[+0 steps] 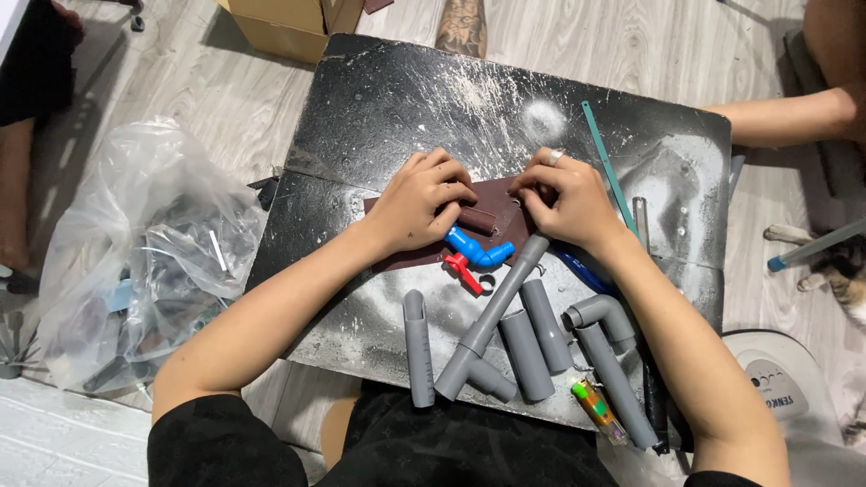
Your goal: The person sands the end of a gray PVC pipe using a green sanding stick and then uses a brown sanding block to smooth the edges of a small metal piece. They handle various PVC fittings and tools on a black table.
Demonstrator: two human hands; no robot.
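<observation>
Nearest me, grey pipe pieces (526,353) lie side by side on the dusty black board (397,99), with a tee-jointed pipe (487,325) slanting up toward my hands. Just beyond it sits a blue valve (476,250) with a red handle. My left hand (417,203) and right hand (566,198) both pinch a dark reddish-brown sheet of sandpaper (492,200), fingers closed on it; it lies flat mid-board, partly rolled between my hands.

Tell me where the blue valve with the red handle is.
The blue valve lies mid-board in the head view, just below the left hand, beside the grey tee pipe.
</observation>
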